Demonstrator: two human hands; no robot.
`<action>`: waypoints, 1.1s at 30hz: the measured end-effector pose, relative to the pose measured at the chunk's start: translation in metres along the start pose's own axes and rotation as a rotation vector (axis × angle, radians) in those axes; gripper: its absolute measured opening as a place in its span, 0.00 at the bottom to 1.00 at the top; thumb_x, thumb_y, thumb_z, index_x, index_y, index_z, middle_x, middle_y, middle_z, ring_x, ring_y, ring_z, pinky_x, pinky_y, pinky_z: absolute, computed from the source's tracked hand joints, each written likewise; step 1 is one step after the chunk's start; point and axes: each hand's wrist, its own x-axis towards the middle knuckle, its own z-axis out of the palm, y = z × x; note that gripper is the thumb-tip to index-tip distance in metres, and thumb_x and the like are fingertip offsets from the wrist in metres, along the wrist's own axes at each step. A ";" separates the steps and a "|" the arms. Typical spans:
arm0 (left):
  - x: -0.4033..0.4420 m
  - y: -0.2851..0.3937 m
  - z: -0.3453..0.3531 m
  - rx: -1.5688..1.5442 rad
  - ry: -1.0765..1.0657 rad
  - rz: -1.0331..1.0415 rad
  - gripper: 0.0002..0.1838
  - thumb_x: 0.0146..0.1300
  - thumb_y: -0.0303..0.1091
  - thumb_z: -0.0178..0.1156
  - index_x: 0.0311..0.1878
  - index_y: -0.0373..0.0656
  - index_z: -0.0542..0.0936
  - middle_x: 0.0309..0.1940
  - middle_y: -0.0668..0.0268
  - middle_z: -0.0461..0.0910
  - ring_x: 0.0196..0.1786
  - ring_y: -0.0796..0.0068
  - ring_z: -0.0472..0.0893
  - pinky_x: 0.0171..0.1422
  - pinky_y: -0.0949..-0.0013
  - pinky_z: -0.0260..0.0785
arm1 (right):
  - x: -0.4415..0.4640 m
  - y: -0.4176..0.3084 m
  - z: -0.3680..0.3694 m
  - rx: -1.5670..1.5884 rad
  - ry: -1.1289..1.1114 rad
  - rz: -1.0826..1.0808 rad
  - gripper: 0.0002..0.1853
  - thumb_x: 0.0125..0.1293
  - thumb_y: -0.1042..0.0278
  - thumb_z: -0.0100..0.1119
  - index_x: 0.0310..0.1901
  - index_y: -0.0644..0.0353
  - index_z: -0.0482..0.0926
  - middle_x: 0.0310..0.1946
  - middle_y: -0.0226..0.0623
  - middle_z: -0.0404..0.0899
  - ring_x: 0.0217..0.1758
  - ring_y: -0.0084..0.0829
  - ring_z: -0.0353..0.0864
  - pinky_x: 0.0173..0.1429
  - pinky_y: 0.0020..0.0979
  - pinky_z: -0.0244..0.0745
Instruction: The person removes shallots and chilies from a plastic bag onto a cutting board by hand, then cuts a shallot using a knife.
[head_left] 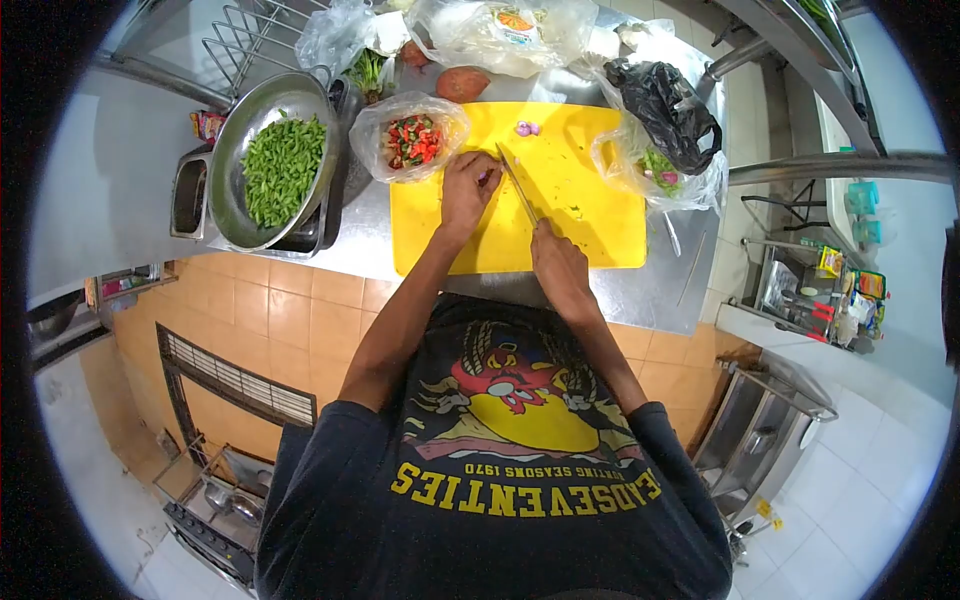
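On the yellow cutting board (pixel 600 240), my right hand (pixel 560 265) is closed around the handle of a knife (pixel 520 190). The blade points away from me and to the left, its tip close to my left fingers. My left hand (pixel 468 195) is closed, fingertips pinched on a small purple piece that looks like shallot (pixel 485 177), mostly hidden by the fingers. Farther back on the board lie small purple shallot pieces (pixel 527 129). A clear plastic bag (pixel 365 135) with chopped red and green peppers (pixel 413 140) sits at the board's left back corner.
A large metal pan (pixel 222 175) of cut green vegetables (pixel 283 170) stands at left. At the back are a brown root vegetable (pixel 462 84) and plastic bags (pixel 470 35). On the right, a black bag (pixel 665 110) lies by a clear bag with scraps (pixel 658 170). Metal rails flank the counter.
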 end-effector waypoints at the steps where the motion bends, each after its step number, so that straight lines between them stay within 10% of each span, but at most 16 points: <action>1: 0.000 0.000 0.000 -0.005 -0.005 -0.002 0.05 0.53 0.26 0.67 0.32 0.41 0.80 0.31 0.60 0.80 0.38 0.56 0.78 0.48 0.57 0.67 | 0.004 -0.001 0.003 0.008 0.025 -0.020 0.12 0.73 0.61 0.42 0.48 0.60 0.70 0.26 0.55 0.82 0.30 0.58 0.83 0.33 0.56 0.78; 33: -0.001 0.000 -0.001 -0.006 -0.015 -0.028 0.05 0.55 0.27 0.67 0.33 0.39 0.80 0.32 0.60 0.81 0.36 0.57 0.79 0.48 0.58 0.68 | -0.021 0.015 -0.001 0.076 -0.007 0.025 0.16 0.74 0.55 0.43 0.52 0.57 0.70 0.29 0.58 0.81 0.33 0.61 0.82 0.40 0.58 0.77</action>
